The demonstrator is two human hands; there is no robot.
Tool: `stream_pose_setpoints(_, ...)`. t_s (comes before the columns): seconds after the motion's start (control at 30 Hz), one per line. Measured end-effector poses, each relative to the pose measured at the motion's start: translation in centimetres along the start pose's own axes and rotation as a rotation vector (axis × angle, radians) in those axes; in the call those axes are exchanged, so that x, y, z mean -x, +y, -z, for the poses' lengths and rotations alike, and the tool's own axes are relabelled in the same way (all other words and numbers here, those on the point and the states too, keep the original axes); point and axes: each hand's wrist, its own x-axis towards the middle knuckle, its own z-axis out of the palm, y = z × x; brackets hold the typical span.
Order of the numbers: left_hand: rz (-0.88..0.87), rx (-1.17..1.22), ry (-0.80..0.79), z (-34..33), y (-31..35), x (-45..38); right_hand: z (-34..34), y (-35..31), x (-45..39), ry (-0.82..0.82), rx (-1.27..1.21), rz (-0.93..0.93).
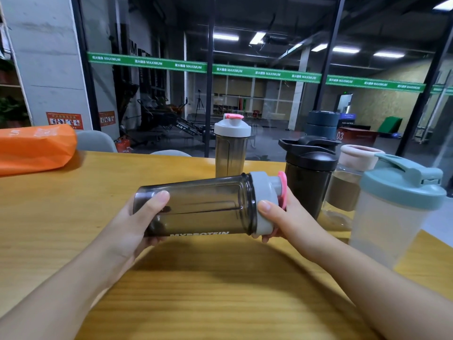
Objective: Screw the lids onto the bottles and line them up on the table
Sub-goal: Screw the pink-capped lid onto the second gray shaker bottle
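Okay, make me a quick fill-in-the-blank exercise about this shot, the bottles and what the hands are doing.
1. The left hand grips the body of the smoky bottle, which is held ____ above the table.
2. The right hand grips that bottle's grey lid, whose flip cap is ____.
3. The standing bottle nearest the camera has a ____ lid.
4. At far left lies an ____ bag.

Missing words: sideways; pink; teal; orange

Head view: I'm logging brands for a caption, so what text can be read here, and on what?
"MYPROTEIN": smoky transparent plastic shaker bottle, held sideways by both hands.
"MAXIMUM", repeated beside Chinese characters too small to read: green banner strip on the glass wall.
"AIR POWER": black gym machine behind the glass.
"03": dark red box.
Orange wall posters: unreadable.
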Motion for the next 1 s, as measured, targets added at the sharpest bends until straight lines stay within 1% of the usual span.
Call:
stream_pose_setpoints(0.2,-0.032,0.034,-0.109,0.2,-0.1,0.1,0.3,0.0,-0.4,-0.006,-0.022,-0.043)
stream_pose_setpoints(0.47,-0.027,0.17,-0.133,0.6,-0.1,-0.3,0.4,-0.1,-0.5,-0.009,-0.047,-0.06)
stream_pose_setpoints(0.6,0.004,0.069,-0.132,0.6,-0.5,-0.2,0.5,-0.5,-0.3,-0.003,-0.025,-0.028)
stream_pose_setpoints(0.67,0.025,0.063,-0.116,0.4,-0.6,-0.1,0.3,-0.4,-0.6,0.059,-0.111,-0.003)
stream_pose_setpoints(0.77,0.117,0.197,-0.087,-0.4,-0.4,0.2,-0.1,-0.7,-0.8,0.132,-0.415,-0.014)
stream_pose_setpoints(0.83,0.168,0.265,-0.105,-1.3,-0.2,0.6,-0.6,-1.0,-0.9,0.134,-0.504,-0.016)
stream_pose_setpoints(0.9,0.208,0.278,-0.164,-2.4,-0.3,1.0,-1.9,-0.8,-0.6,0.102,-0.449,-0.033)
stream_pose_setpoints(0.97,0.234,0.288,-0.223,-3.5,-0.5,1.3,-3.6,-0.7,-0.3,0.039,-0.348,-0.069)
stream_pose_setpoints(1.0,0.24,0.283,-0.253,-3.9,-0.7,1.3,-4.5,-0.8,-0.1,0.003,-0.34,-0.078)
